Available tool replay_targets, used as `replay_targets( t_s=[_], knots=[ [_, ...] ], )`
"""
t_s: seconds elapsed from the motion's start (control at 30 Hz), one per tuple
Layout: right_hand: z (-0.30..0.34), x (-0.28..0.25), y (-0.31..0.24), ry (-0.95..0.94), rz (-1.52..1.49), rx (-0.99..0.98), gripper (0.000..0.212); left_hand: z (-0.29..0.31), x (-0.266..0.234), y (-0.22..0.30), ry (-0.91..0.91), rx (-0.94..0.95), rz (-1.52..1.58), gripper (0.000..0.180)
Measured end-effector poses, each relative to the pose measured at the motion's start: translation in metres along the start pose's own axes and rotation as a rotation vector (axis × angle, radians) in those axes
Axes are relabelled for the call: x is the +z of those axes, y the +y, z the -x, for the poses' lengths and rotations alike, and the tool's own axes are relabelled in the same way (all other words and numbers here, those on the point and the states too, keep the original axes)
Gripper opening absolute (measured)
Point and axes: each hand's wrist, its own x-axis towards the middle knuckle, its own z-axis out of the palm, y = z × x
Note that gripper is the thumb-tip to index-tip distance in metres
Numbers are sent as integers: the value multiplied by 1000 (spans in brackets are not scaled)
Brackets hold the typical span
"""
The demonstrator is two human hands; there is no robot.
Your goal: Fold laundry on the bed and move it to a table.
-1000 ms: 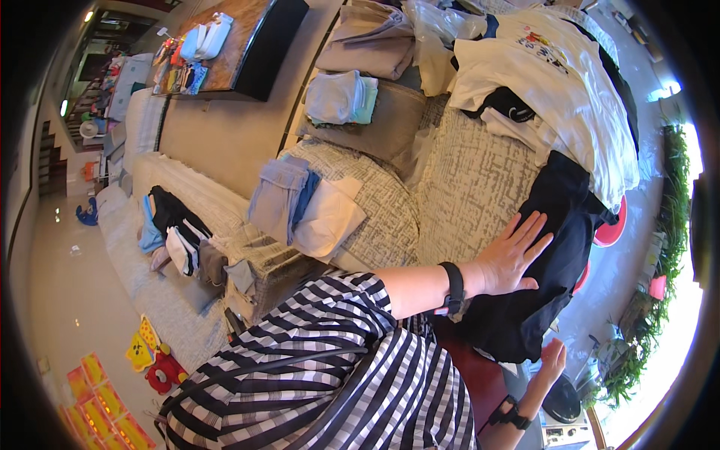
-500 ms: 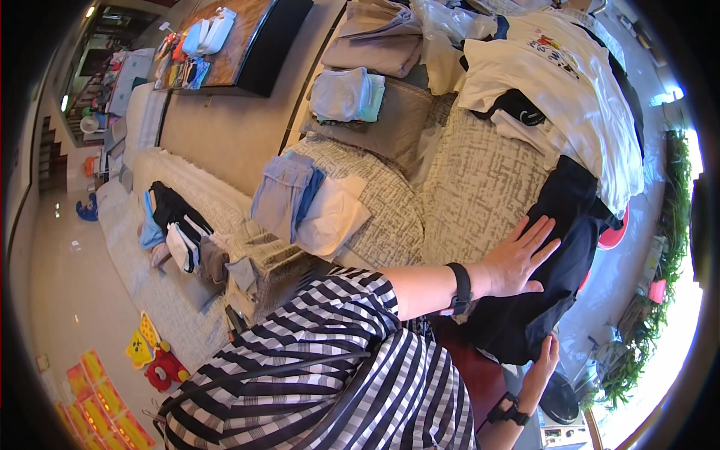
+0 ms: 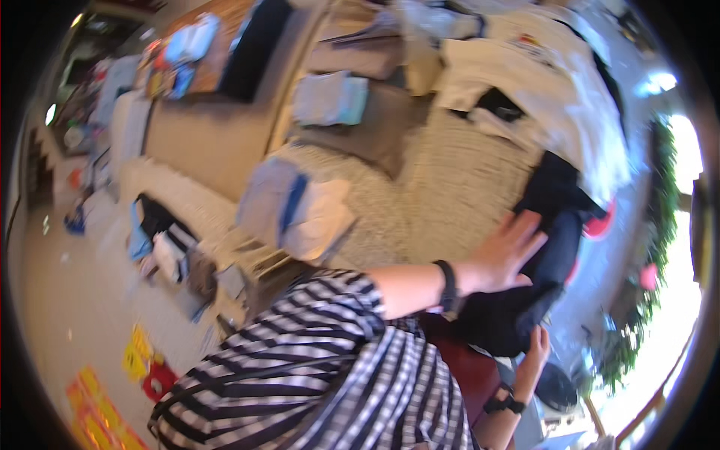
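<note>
Motion blur smears the whole frame. Right of centre, the left hand (image 3: 504, 253) has smudged fingers and hides part of a black garment (image 3: 559, 244); whether the palm touches the cloth cannot be told. At lower right, the right hand (image 3: 537, 349) is too indistinct to show any grip. At upper right, a print on a white shirt (image 3: 559, 97) dissolves into specks. The bottom edge cuts off a striped top (image 3: 300, 337).

**Nothing legible**

No text can be read: the view is blurred. Beyond the left hand (image 3: 504, 256), the white shirt (image 3: 561, 94) carries a small coloured print (image 3: 531, 43), its details too smeared to tell as lettering or picture.
</note>
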Motion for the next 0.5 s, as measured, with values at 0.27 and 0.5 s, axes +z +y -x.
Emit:
replay_targets(
  t_s=[0.27,0.5],
  knots=[
    [-19,7,18,44,-165,-18,33,-67,-47,7,92,251,-309,43],
    [-6,-1,41,130,-41,-58,34,-196,12,34,-145,740,-634,29]
  ],
)
